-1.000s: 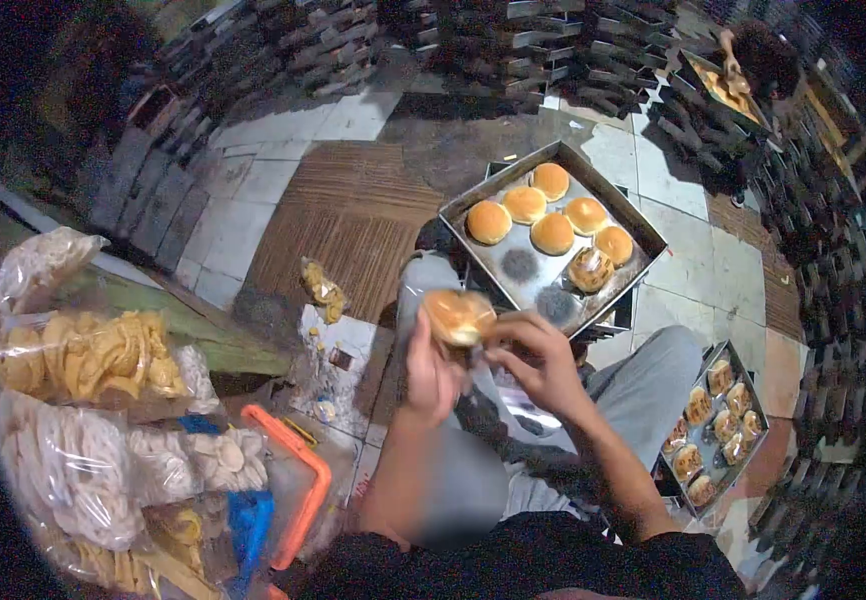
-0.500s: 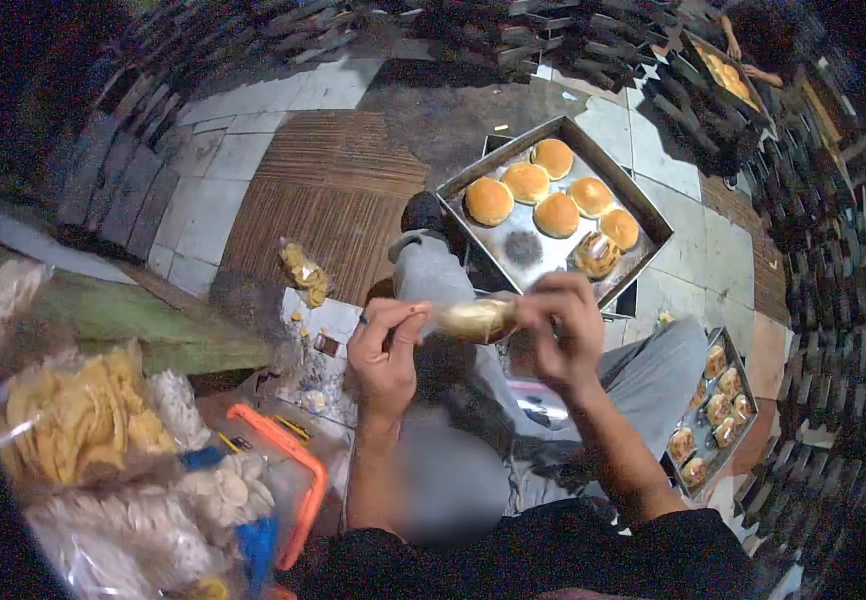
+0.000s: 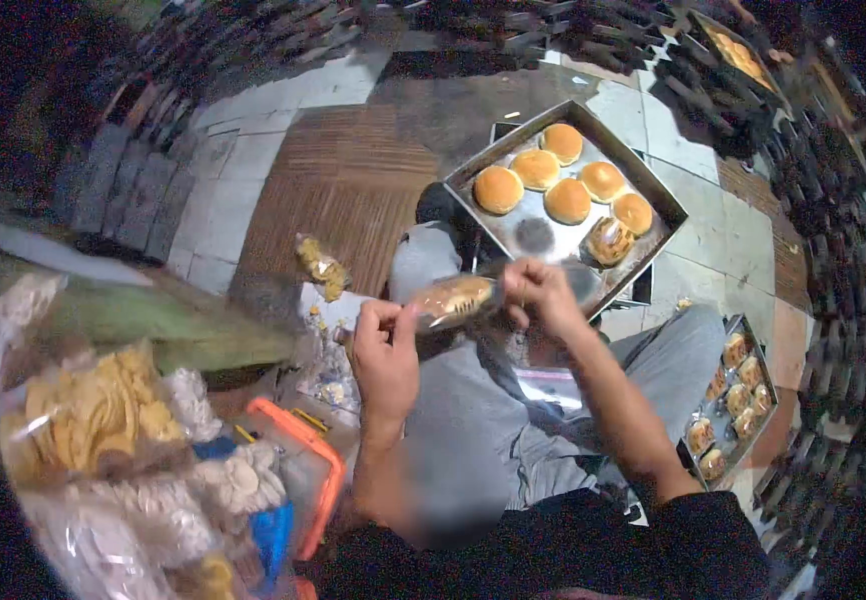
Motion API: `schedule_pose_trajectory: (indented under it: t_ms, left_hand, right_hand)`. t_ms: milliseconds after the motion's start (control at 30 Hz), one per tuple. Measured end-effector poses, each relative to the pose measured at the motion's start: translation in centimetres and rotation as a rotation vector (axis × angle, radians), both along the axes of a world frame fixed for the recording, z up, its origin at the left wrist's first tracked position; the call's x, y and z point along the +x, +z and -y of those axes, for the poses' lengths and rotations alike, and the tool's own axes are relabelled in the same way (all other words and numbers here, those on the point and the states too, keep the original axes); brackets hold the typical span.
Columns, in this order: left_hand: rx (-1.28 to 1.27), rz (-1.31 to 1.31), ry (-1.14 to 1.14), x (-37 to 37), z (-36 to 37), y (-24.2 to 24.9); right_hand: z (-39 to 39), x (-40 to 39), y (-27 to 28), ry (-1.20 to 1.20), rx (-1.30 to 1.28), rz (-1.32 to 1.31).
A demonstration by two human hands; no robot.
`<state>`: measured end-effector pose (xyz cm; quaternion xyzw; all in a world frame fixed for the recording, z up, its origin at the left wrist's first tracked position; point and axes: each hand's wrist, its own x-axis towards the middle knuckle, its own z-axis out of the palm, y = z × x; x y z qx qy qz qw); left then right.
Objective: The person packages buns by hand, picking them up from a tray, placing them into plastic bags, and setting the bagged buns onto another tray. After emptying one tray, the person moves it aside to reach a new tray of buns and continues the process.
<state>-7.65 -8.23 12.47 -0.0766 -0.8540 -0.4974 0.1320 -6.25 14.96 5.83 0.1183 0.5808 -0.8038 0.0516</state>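
At nine o'clock, clear bags of crackers (image 3: 93,410) pile up against an orange-rimmed bin (image 3: 308,455), blurred at the edge of the view. Just right of them, a small packet of yellow snacks (image 3: 319,264) lies on the woven mat (image 3: 338,190) at about ten o'clock from the hands.

The left hand (image 3: 385,355) sits near the centre, its fingers (image 3: 393,318) pinched narrow on the left end of a bagged bun (image 3: 453,296). The bun lies level between both hands, above the person's grey-trousered knee; its clear wrapper seems twisted at that end, though the blur makes this hard to be sure of. The right hand (image 3: 541,292) grips the bun's other end, fingers curled closed around the wrapper.

At one o'clock from the hands, a metal tray (image 3: 653,185) rests on the floor, holding five bare buns (image 3: 568,200) and one wrapped bun (image 3: 610,240) at its near corner. At four o'clock, beside the right knee, a second tray (image 3: 768,365) carries rows of wrapped buns (image 3: 738,395). At the top right, stacked dark trays (image 3: 833,200) line the floor.
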Motion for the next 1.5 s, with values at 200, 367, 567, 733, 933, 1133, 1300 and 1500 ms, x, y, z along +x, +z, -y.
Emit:
schedule_pose_trajectory:
  t_ms: [200, 367, 567, 733, 933, 1133, 1300, 1500]
  left_hand:
    - [0.363, 0.729, 0.088, 6.8, 1.7, -3.4]
    - [0.299, 0.595, -0.292, 7.0, -0.6, -4.4]
    - [0.074, 0.244, -0.522, 4.3, -9.6, -5.0]
    - [-0.366, 0.055, -0.779, -1.4, -13.9, -6.4]
    - [-0.523, 0.218, -0.731, 0.3, -12.2, -9.2]
    - [-0.606, 0.323, -0.886, 8.0, -9.4, -11.7]
    - [-0.443, 0.36, -0.744, 8.3, -8.6, -10.6]
    - [-0.382, 0.131, -0.943, 4.1, -11.2, -8.1]
  right_hand:
    - [4.7, 4.6, -6.8, 0.068, -0.437, 0.285]
    - [1.0, 4.9, -5.7, 0.1, -0.316, 0.185]
    - [-3.1, 5.3, -2.9, -0.226, -0.361, 0.088]
    - [-7.5, 10.2, -3.9, -0.622, -0.07, 0.191]
    - [-3.7, 16.6, -5.5, -0.061, 0.816, 0.361]
    - [0.6, 16.1, -9.3, 0.217, 1.335, -0.068]
    - [-0.4, 17.8, -7.3, 0.242, 0.823, 0.006]
    - [-7.9, 14.6, 4.4, 0.105, 0.895, -0.147]
